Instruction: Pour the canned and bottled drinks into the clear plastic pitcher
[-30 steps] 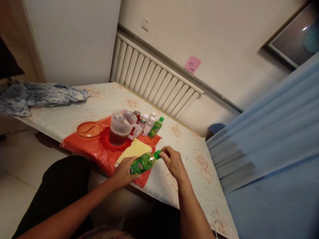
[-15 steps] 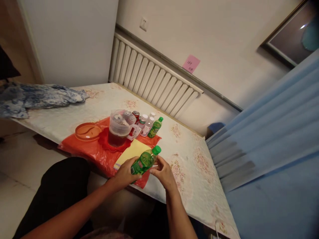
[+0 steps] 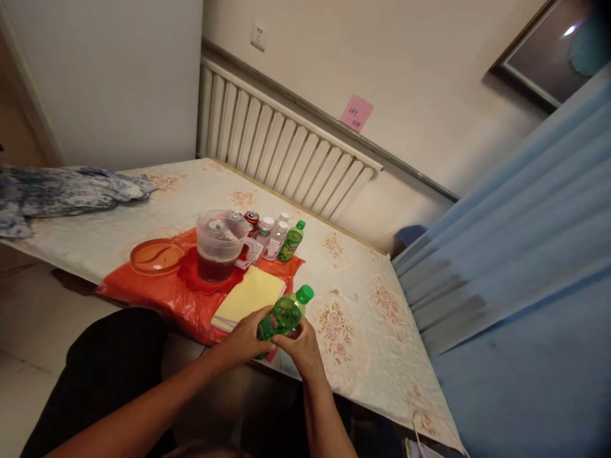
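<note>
While both hands are holding it over the near table edge in the head view, a green bottle (image 3: 284, 314) is leaning away, its green cap (image 3: 305, 293) pointing up and to the right. The left hand (image 3: 249, 334) is gripping the lower body, fingers wrapping around it. The right hand (image 3: 300, 350) is holding it from the other side, thumb lying near the left thumb; its fingertips are partly hiding behind the bottle.

As far along as things are showing, one bottle is already in hand and off the table (image 3: 377, 362), but its cap is sitting on the neck, so opening is looking undone. Dark liquid is already filling the lower part of a pitcher (image 3: 217, 251), while an orange lid (image 3: 157, 256) is lying apart from it.

Counting up: one second green bottle (image 3: 291, 243) and three white-capped bottles (image 3: 275, 240) are standing behind the pitcher, beside at least one red can (image 3: 251, 220). One red dish (image 3: 188, 272) is supporting the one pitcher. Several yellow sheets (image 3: 252, 289) are overlapping on one red plastic bag (image 3: 143, 296); their exact number is not showing.
</note>
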Motion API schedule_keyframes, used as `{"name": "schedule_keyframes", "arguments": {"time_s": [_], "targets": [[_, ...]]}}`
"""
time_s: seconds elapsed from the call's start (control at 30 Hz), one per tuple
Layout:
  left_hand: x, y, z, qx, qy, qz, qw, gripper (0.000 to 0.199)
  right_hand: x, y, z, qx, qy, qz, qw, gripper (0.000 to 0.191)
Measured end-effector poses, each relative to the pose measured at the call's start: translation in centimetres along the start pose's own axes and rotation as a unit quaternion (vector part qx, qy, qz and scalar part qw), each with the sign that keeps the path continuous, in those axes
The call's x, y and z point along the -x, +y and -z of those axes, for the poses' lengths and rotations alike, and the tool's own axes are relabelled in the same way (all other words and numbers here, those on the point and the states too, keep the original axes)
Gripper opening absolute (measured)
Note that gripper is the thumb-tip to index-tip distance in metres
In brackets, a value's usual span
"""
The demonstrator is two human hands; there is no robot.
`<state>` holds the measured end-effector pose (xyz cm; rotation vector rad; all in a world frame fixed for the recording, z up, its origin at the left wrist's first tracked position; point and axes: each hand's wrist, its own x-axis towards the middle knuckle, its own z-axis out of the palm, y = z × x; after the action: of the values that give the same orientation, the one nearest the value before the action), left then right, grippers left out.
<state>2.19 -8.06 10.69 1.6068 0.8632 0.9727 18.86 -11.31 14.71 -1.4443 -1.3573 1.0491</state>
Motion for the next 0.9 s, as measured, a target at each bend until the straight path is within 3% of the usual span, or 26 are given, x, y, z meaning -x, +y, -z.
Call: {"name": "schedule_keyframes", "arguments": {"time_s": [0.1, 0.2, 0.33, 0.43, 0.63, 0.9], "targets": [[-0.6, -1.0, -0.4, 0.004, -0.026, -0.013, 1.0, 0.083, -0.3, 0.2, 1.1, -0.007, 0.026, 0.002, 1.0, 0.044], [-1.4, -3.0, -0.1, -0.061, 0.013, 0.0, 0.998, 0.082, -1.1, 0.6, 3.0, -0.029, 0.065, 0.006, 0.997, 0.043], [-3.1, -5.6, 2.1, -0.228, 0.088, 0.002, 0.97, 0.048, -2.7, 1.1, 6.4, -0.049, 0.126, 0.021, 0.991, 0.043], [-4.3, -6.7, 4.1, -0.357, 0.12, -0.035, 0.926, 0.032, -4.3, 1.3, 8.7, -0.042, 0.169, 0.028, 0.984, 0.045], [-4.9, -8.5, 5.4, -0.51, 0.083, -0.048, 0.855, 0.027, -7.8, 2.5, 12.0, -0.019, 0.218, 0.053, 0.974, 0.041], [-4.3, -9.4, 5.0, -0.543, 0.094, -0.062, 0.832, 0.023, -12.5, 4.7, 13.5, -0.01, 0.216, 0.056, 0.975, 0.045]]}}
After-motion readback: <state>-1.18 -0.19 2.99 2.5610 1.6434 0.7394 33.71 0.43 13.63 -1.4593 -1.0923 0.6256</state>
